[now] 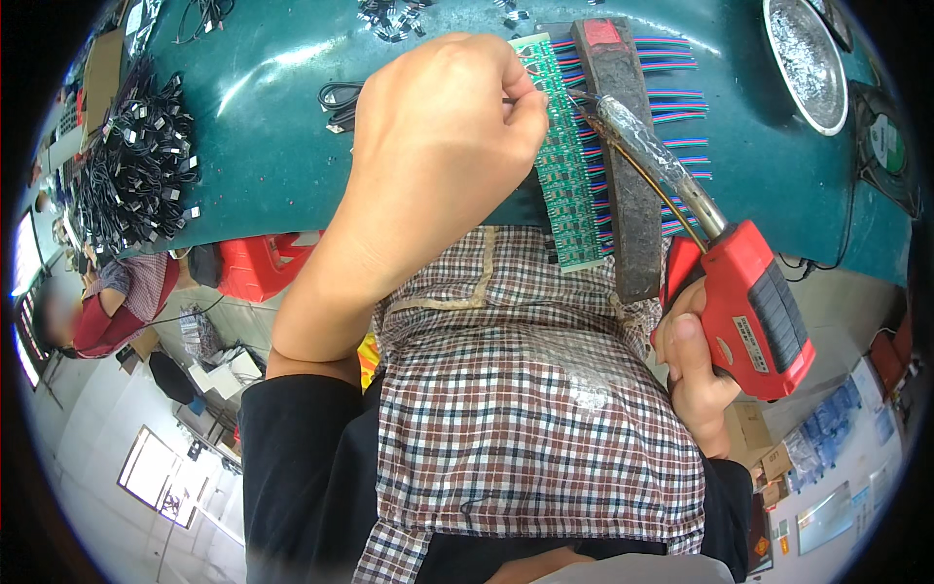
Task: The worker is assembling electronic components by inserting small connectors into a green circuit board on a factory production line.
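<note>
A long green circuit-board strip [567, 185] lies along the table edge, with rows of coloured wires [679, 107] running from its right side. Across those wires rests a dark, heavy-looking bar [634, 214] with a red patch at its far end. My left hand [443, 127] is closed in a pinch over the board's far part, on what looks like a thin dark cable; its end is mostly hidden by the fingers. My right hand [696, 365] grips a red soldering gun [754, 302]. The gun's tip reaches over the bar to the board, close to my left fingertips.
A heap of black cables with metal plugs [136, 175] lies at the left on the green table [272, 127]. A coiled black cable [339, 102] is beside my left hand. At the right stand a metal bowl [806, 68] and a small black fan [883, 146]. Another person [107, 302] sits at far left.
</note>
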Motion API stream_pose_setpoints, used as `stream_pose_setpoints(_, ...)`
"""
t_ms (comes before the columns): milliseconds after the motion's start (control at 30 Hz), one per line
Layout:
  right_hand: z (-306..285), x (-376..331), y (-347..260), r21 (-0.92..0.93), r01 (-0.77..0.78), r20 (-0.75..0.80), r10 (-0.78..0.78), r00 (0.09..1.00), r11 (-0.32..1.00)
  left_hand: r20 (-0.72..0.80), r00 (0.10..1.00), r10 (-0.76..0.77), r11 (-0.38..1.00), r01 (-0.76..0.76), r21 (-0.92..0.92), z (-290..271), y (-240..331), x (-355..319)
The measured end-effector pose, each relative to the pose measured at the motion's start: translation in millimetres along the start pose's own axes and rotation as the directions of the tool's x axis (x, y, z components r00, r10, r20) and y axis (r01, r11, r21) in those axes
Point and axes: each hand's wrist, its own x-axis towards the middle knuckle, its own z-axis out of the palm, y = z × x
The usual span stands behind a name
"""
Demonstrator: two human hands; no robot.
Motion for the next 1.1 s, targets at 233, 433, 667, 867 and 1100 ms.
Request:
stream_pose_setpoints(233, 0.1, -7.1, 3.4, 0.004, -0.041, -0.039, 0.041, 0.998, 0.999, 0.057, 0.997, -0.047, 0.989, 0.054, -0.134, -1.5, -5.5, 1.2)
stream_pose_setpoints(433, 1.8, -6.8, -2.3, -0.053, -0.079, -0.049, 0.076, 0.996, 0.995, 0.086, 0.996, -0.023, 0.990, 0.034, -0.134, -3.4, -6.0, 0.7)
stream_pose_setpoints(667, -0.7, -5.6, 0.3, -0.091, -0.081, -0.007, 0.080, 0.997, 0.993, 0.093, 0.995, -0.025, 0.995, 0.033, -0.094, -5.1, -2.4, 2.2)
stream_pose_setpoints(867, 0.5, -4.2, 2.3, -0.070, -0.048, 0.004, 0.048, 0.999, 0.996, 0.135, 0.991, -0.006, 0.998, 0.014, -0.064, -8.1, -2.0, 5.4)
stream_pose_setpoints(1100, -2.7, -6.6, 3.6, -0.111, -0.038, 0.022, 0.041, 0.999, 0.993, 0.153, 0.988, 0.033, 0.999, -0.028, -0.039, -9.2, -1.3, 9.1)
